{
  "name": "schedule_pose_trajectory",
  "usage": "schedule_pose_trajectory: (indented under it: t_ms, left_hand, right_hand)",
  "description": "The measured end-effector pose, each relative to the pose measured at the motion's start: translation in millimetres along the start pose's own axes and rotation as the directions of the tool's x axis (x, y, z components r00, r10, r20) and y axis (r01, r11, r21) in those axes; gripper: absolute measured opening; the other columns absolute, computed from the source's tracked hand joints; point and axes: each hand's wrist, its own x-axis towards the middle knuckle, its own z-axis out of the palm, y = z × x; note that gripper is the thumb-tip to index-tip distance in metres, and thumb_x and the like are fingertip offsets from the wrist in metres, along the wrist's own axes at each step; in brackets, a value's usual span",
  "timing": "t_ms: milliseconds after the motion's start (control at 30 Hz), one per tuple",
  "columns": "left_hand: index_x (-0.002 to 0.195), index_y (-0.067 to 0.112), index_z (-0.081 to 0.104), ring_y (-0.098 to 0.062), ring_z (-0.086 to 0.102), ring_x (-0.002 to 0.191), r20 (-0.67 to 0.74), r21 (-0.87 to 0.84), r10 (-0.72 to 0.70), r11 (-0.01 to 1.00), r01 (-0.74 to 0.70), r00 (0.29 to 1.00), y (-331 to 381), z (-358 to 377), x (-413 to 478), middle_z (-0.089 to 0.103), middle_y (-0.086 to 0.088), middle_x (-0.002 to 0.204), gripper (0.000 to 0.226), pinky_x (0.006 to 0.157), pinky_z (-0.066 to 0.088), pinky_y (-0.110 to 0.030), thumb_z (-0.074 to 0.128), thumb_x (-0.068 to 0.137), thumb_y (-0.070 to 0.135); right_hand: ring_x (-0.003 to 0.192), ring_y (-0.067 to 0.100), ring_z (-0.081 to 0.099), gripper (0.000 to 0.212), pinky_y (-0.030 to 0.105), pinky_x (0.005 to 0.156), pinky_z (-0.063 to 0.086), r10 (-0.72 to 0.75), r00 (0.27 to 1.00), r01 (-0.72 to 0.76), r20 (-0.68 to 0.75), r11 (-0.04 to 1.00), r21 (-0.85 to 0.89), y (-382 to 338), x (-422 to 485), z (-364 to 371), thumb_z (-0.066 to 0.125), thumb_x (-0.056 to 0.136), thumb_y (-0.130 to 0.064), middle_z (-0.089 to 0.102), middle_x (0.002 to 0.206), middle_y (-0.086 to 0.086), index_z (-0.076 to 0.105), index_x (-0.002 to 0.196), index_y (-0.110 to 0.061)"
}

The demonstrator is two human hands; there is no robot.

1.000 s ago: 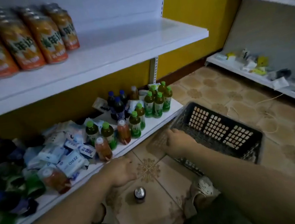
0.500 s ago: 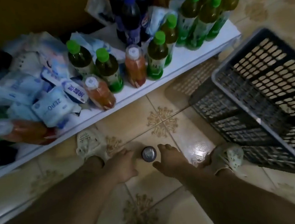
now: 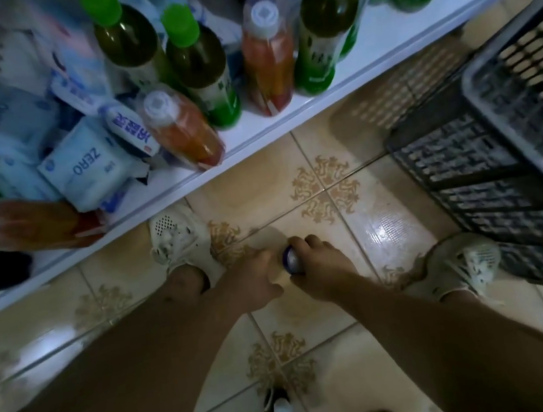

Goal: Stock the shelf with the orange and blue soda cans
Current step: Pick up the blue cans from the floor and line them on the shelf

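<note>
Soda can [image 3: 291, 261], blue w/ a silver top, stands upright on the tiled floor [image 3: 315, 320] btwn the person's feet, just in front of the white bottom shelf [image 3: 291, 124]; only its top & a bit of blue rim show. The right hand [image 3: 320, 270] grasps it from the right, fingers curled over the top edge. The left hand [image 3: 255, 283] sits just beside the can on its left, fingers bent toward it; can't tell if it touches or grips, since blur & the hand itself hide the contact. Both forearms reach down from the bottom of the view. Pale perforated clogs: one [image 3: 182, 240] near the shelf edge, left of the hands, the other [image 3: 458, 265] at right, close to a black plastic crate [image 3: 496, 151] w/ lattice walls that looks tipped. On the shelf, green-capped bottles [image 3: 197, 60] stand upright; one white-capped orange drink bottle [image 3: 267, 59] stands btwn them, another [image 3: 186, 134] leans at the shelf front, a third [image 3: 33, 225] lies on its side at far left. Light-blue packs marked ZERO [image 3: 87, 166] are heaped left of the bottles.
</note>
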Motion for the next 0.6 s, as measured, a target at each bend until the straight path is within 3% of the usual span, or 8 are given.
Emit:
schedule_pose_trajectory:
  t_ms: [33, 100, 167, 233, 300, 400, 500, 600]
  left_hand:
    - [0.147, 0.021, 0.026, -0.029, 0.043, 0.128, -0.007, 0.001, 0.020, 1.000, -0.020, 1.000, 5.5, -5.0, -8.5, 0.036, -0.007, 0.149, 0.068, 0.099, 0.042, -0.042, 0.062, 0.091, 0.029]
    - [0.117, 0.028, 0.043, -0.026, 0.055, 0.106, -0.071, 0.004, 0.075, 0.997, -0.075, 0.995, 17.6, -14.9, -30.5, 0.053, -0.002, 0.122, 0.043, 0.087, 0.048, -0.043, 0.067, 0.081, 0.030]
    - [0.101, 0.033, 0.044, -0.019, 0.059, 0.093, -0.145, -0.050, 0.112, 0.991, -0.120, 0.983, 28.4, -23.5, -56.3, 0.057, 0.008, 0.103, 0.043, 0.081, 0.051, -0.043, 0.069, 0.066, 0.037]
    - [0.111, 0.035, 0.047, -0.013, 0.061, 0.095, -0.210, -0.111, 0.154, 0.977, -0.180, 0.965, 38.7, -31.2, -84.6, 0.059, 0.012, 0.106, 0.060, 0.082, 0.053, -0.042, 0.071, 0.057, 0.040]
    - [0.117, 0.036, 0.049, -0.010, 0.062, 0.099, -0.289, -0.182, 0.218, 0.944, -0.277, 0.932, 49.6, -39.4, -117.5, 0.062, 0.014, 0.110, 0.070, 0.084, 0.054, -0.041, 0.075, 0.052, 0.039]
    - [0.120, 0.041, 0.050, -0.009, 0.062, 0.106, -0.444, -0.233, 0.318, 0.862, -0.451, 0.838, 69.9, -59.7, -181.4, 0.064, 0.010, 0.114, 0.072, 0.089, 0.054, -0.043, 0.081, 0.056, 0.029]
    - [0.120, 0.038, 0.044, -0.004, 0.063, 0.100, -0.555, -0.252, 0.386, 0.766, -0.591, 0.737, 92.1, -83.7, -259.9, 0.064, 0.005, 0.110, 0.070, 0.088, 0.054, -0.039, 0.078, 0.067, 0.008]
    - [0.121, 0.041, 0.042, -0.001, 0.062, 0.103, -0.644, -0.259, 0.399, 0.689, -0.677, 0.652, 100.7, -103.8, -322.9, 0.062, 0.010, 0.115, 0.073, 0.094, 0.051, -0.034, 0.082, 0.065, 0.017]
  right_hand:
    - [0.118, 0.033, 0.047, 0.072, 0.040, 0.095, 0.044, -0.015, 1.000, 0.016, -0.027, 0.999, 0.034, -3.2, -13.7, -10.1, 0.059, 0.088, -0.036, 0.043, 0.137, 0.010, 0.025, 0.149, -0.021]
    - [0.119, 0.032, 0.046, 0.074, 0.037, 0.095, 0.043, -0.055, 0.993, 0.063, -0.106, 0.995, 0.081, -12.4, -44.2, -32.0, 0.058, 0.087, -0.041, 0.043, 0.137, 0.009, 0.025, 0.151, -0.023]
    - [0.119, 0.030, 0.046, 0.078, 0.034, 0.094, 0.042, -0.089, 0.976, 0.112, -0.199, 0.987, 0.112, -27.0, -78.4, -57.2, 0.054, 0.083, -0.052, 0.046, 0.134, 0.008, 0.026, 0.151, -0.026]
    - [0.119, 0.025, 0.046, 0.087, 0.030, 0.095, 0.040, -0.087, 0.954, 0.145, -0.285, 0.972, 0.187, -47.0, -115.5, -84.4, 0.042, 0.073, -0.067, 0.048, 0.131, 0.005, 0.026, 0.150, -0.030]
    - [0.120, 0.022, 0.045, 0.093, 0.028, 0.097, 0.038, -0.095, 0.918, 0.201, -0.386, 0.948, 0.245, -68.7, -152.2, -110.6, 0.038, 0.066, -0.071, 0.049, 0.131, 0.003, 0.029, 0.149, -0.030]
    - [0.123, 0.021, 0.047, 0.092, 0.029, 0.097, 0.039, -0.130, 0.821, 0.317, -0.556, 0.914, 0.255, -102.5, -202.6, -149.3, 0.044, 0.064, -0.065, 0.051, 0.135, 0.003, 0.037, 0.146, -0.022]
    - [0.123, 0.011, 0.045, 0.087, 0.026, 0.096, 0.042, -0.111, 0.755, 0.421, -0.647, 0.839, 0.346, -142.1, -247.7, -186.9, 0.054, 0.070, -0.054, 0.046, 0.140, -0.004, 0.030, 0.149, -0.028]
    - [0.121, 0.014, 0.050, 0.067, 0.035, 0.096, 0.050, -0.128, 0.687, 0.566, -0.715, 0.712, 0.416, -183.0, -285.3, -222.0, 0.060, 0.082, -0.041, 0.046, 0.139, -0.005, 0.033, 0.144, -0.037]
